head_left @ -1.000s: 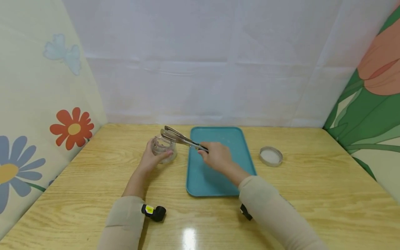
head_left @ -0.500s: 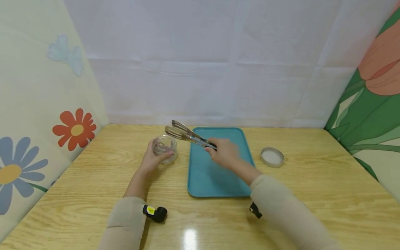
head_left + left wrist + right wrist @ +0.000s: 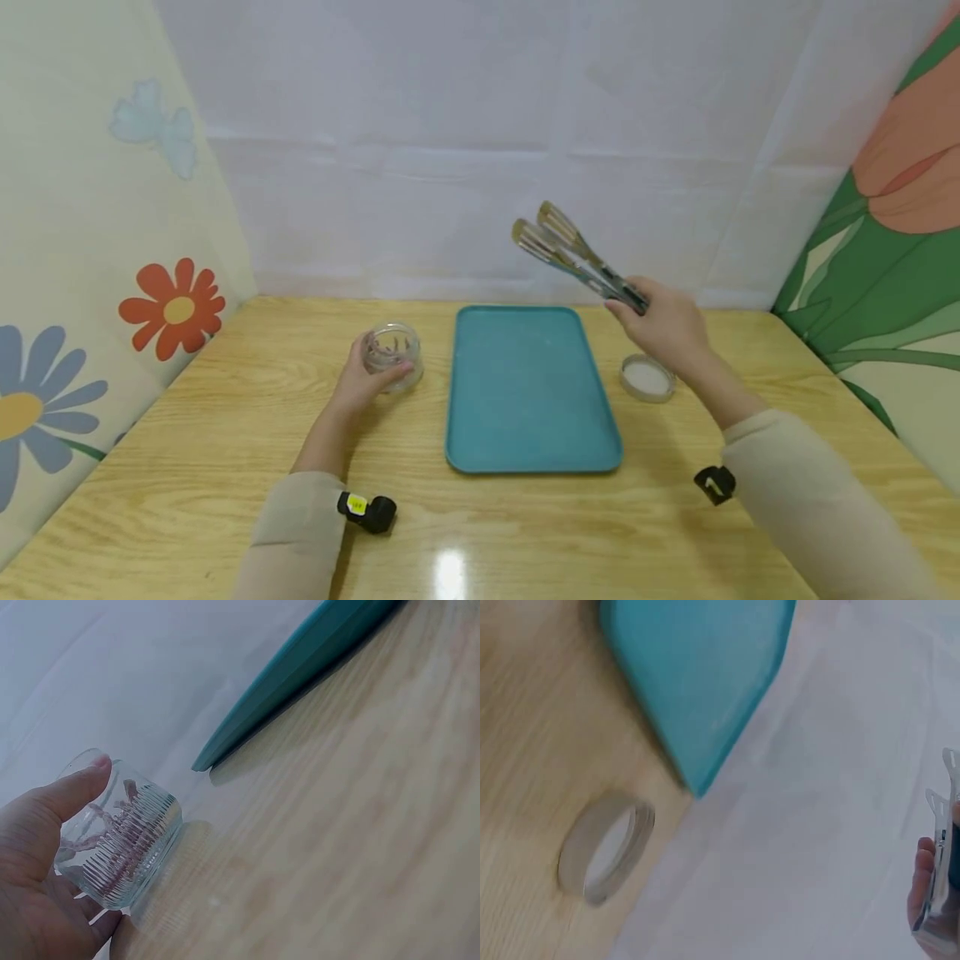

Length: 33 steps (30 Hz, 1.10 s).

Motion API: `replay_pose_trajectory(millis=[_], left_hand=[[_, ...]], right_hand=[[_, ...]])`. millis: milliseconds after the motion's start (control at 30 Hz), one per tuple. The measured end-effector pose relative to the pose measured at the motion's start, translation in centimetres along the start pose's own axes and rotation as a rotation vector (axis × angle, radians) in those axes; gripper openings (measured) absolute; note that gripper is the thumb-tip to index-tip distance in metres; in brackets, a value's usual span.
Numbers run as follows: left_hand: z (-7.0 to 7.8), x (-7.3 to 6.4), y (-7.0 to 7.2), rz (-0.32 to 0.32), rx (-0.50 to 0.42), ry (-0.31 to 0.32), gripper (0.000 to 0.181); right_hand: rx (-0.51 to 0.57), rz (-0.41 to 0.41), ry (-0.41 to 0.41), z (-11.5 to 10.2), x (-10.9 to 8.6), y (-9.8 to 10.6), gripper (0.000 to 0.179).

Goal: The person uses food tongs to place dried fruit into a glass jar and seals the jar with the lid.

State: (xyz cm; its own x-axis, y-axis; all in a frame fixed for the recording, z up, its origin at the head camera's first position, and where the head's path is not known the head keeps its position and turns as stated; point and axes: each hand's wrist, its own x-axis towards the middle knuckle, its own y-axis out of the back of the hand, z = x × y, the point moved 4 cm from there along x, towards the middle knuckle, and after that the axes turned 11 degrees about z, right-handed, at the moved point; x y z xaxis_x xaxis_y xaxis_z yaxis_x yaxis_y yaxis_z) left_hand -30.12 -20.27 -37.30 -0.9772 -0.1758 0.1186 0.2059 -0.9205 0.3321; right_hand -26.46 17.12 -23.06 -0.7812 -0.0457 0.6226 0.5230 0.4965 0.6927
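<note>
My left hand (image 3: 358, 383) grips a clear glass jar (image 3: 408, 377) left of the tray, thumb across its near side. The jar is uncovered, and thin brownish-pink pieces lie inside, plainer in the left wrist view, where its ribbed wall (image 3: 142, 829) shows. Raised over the back right of the table, my right hand (image 3: 669, 329) holds metal tongs (image 3: 609, 285) by their dark handle end. The slotted tips are spread and point up and left, with nothing between them. At the right wrist view's edge, part of the tongs (image 3: 935, 881) shows in the fingers.
A teal tray (image 3: 528, 392) lies at the middle of the wooden table (image 3: 510, 533). Right of it, a round lid (image 3: 647, 379) rests beneath the right hand. A white cloth (image 3: 420, 167) hangs behind, with floral panels (image 3: 180, 312) at the sides.
My right hand has carried the tongs up and to the right, away from above the jar, and their tips are spread wider. The left hand and the jar have stayed in place.
</note>
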Motion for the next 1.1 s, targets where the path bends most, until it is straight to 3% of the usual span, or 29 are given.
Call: replay_pose_trajectory(millis=[233, 500, 733, 1100], left_hand=[[0.0, 0.0, 0.1, 0.001, 0.006, -0.022, 0.098], [0.0, 0.0, 0.0, -0.002, 0.014, -0.017, 0.100], [0.1, -0.1, 0.0, -0.006, 0.016, -0.005, 0.100], [0.1, -0.1, 0.0, 0.001, 0.013, -0.010, 0.099]], right_hand=[[-0.055, 0.059, -0.133, 4.6, 0.5, 3.8, 0.049], [-0.042, 0.105, -0.280, 9.0, -0.9, 5.8, 0.050], [-0.073, 0.072, -0.388, 12.0, -3.2, 5.5, 0.056], [-0.096, 0.018, -0.436, 15.5, -6.9, 3.4, 0.049]])
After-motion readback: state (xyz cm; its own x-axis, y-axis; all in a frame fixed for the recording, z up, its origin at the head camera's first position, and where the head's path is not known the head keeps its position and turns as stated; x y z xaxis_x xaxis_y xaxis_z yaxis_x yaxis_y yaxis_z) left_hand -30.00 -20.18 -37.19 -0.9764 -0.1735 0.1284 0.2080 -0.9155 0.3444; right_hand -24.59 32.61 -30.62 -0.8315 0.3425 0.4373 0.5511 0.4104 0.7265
